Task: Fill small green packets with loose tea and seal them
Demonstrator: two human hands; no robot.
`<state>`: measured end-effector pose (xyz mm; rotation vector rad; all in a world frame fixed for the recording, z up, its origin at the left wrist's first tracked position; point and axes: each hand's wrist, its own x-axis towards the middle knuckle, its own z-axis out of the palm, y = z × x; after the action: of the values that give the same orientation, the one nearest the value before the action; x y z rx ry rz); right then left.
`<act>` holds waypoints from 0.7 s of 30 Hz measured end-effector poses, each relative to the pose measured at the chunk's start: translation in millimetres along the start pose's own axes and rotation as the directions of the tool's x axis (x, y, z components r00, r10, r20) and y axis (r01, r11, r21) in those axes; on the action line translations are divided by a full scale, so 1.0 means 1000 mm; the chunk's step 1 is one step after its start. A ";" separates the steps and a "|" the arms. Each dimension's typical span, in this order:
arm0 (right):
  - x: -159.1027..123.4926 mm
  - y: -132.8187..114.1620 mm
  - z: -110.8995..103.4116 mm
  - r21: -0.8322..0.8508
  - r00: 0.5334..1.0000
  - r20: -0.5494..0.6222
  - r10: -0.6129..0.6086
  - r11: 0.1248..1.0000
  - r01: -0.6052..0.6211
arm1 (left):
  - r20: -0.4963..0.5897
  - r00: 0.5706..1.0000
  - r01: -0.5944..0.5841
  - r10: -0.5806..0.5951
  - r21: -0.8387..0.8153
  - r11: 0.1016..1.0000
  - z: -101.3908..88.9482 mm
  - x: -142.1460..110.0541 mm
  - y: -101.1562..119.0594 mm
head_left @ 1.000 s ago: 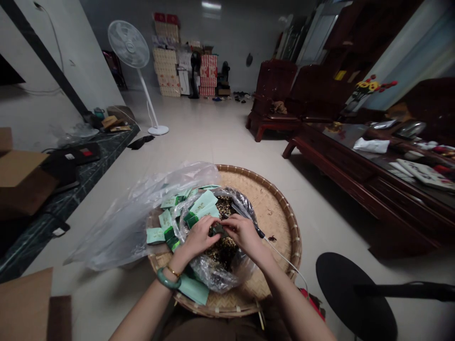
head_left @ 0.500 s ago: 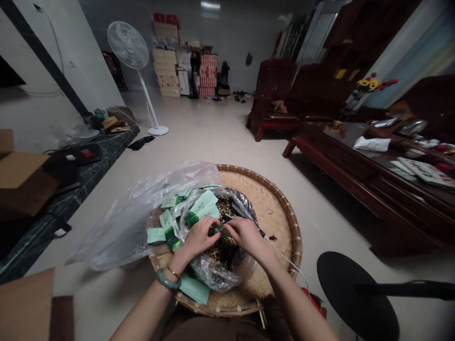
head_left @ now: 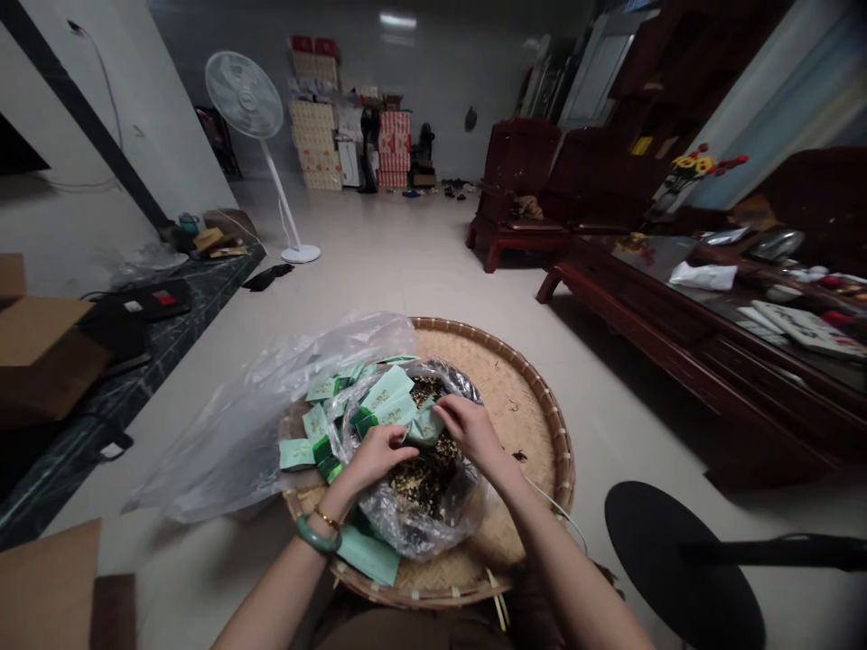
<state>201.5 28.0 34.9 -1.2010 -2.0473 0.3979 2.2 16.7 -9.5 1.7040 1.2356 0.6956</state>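
Note:
A light green paper packet (head_left: 425, 424) is stretched between my hands above an open clear plastic bag (head_left: 413, 531). My right hand (head_left: 470, 435) pinches its right edge. My left hand (head_left: 380, 454) grips its lower left corner between thumb and fingers. Inside the bag lies a loose dark and pale dried mix (head_left: 424, 483). More flat green packets (head_left: 389, 390) lie on the bag's left side, and others are heaped beside it. The bag rests on a round woven bamboo tray (head_left: 535, 397). A thin white cord (head_left: 565, 516) runs off the tray past my right forearm.
A large clear plastic sack (head_left: 223, 460) spills over the tray's left rim. A black round stand base (head_left: 677, 564) is on the floor at the right. Left are a cardboard box (head_left: 41, 329) and a dark stone ledge (head_left: 182, 348); a wooden table (head_left: 637, 334) stands right. A white fan (head_left: 288, 208) is ahead.
My right hand has moved up, apart from my left. The packet now hangs spread out between them, where before it was a dark, mostly covered piece. The dark pen-shaped tool under my right hand no longer shows.

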 end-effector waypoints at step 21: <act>-0.005 -0.060 -0.050 0.046 0.971 0.038 -0.235 0.971 0.233 | -0.122 0.965 -0.235 0.232 -0.014 0.972 0.000 0.002 0.012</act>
<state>200.6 -12.3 102.0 -0.9198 -2.1770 0.3525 8.1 16.9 0.6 1.8247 1.1088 0.9636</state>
